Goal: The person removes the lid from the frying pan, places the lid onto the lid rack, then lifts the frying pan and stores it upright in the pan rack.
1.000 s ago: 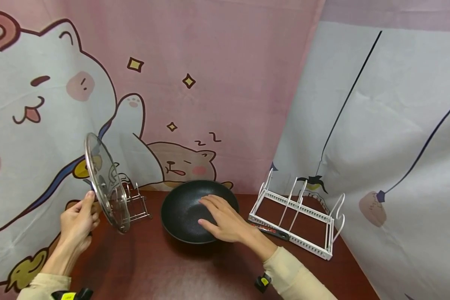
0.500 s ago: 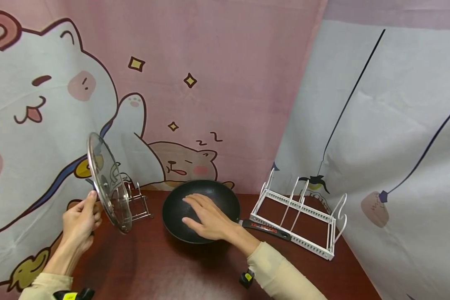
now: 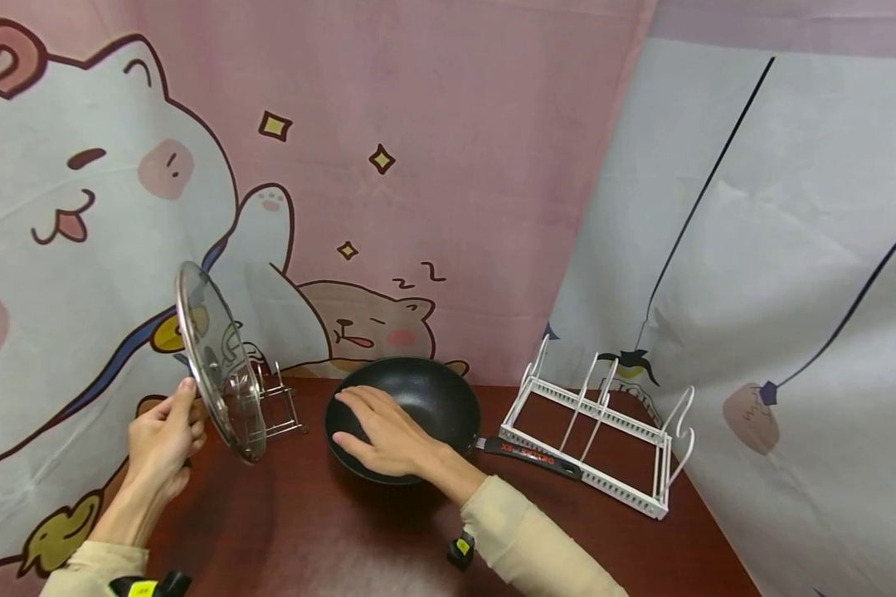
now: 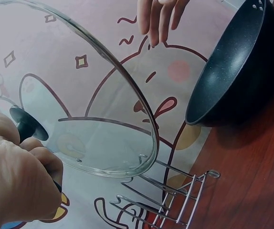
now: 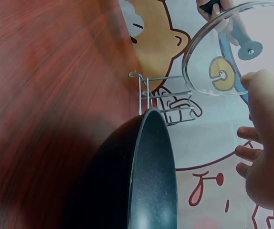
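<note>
My left hand [image 3: 160,439] grips the black handle [image 4: 28,123] of a round glass lid [image 3: 220,356] with a metal rim. The lid is held up on edge, off the table at the left. My right hand [image 3: 388,435] hovers over the left part of a black wok [image 3: 444,406], fingers stretched out and palm down. In the right wrist view, that hand [image 5: 270,138] is apart from the wok [image 5: 153,176] and holds nothing. The wok sits on the table with its handle [image 3: 530,454] pointing right.
A small silver wire rack [image 3: 280,423] stands behind the lid, left of the wok. At the right is a white rack [image 3: 627,496] with upright hoops; the wok's handle lies at its front bar. A printed curtain [image 3: 478,207] hangs behind the dark red table [image 3: 328,547].
My right hand has moved left across the wok, uncovering its handle and right side. The left hand still holds the lid up in nearly the same place.
</note>
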`<control>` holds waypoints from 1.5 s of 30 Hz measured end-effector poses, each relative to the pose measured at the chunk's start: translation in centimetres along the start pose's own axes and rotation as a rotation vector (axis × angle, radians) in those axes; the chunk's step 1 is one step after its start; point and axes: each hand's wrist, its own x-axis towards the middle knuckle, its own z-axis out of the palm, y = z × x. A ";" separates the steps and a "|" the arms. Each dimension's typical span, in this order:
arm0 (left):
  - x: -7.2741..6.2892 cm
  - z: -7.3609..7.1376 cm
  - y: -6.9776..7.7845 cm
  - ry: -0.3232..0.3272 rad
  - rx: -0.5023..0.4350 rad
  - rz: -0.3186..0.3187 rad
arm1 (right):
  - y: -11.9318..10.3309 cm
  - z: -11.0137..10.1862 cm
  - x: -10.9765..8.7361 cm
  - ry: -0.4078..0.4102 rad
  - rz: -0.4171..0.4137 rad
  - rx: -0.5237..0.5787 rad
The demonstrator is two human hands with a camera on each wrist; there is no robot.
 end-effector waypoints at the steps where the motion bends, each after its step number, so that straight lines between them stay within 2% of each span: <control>1: 0.0 0.0 0.0 0.001 0.002 -0.002 | -0.1 0.1 0.2 -0.004 0.000 0.002; 16: 0.0 -0.1 -0.2 -0.008 -0.009 0.003 | -1.2 1.4 3.0 -0.026 0.033 0.042; 38: 0.0 -0.3 -0.2 -0.002 -0.008 -0.010 | -1.6 3.7 6.4 -0.016 0.043 0.015; 45: -0.1 -0.2 -0.4 -0.007 -0.023 -0.006 | -1.7 4.4 7.0 -0.045 0.085 0.057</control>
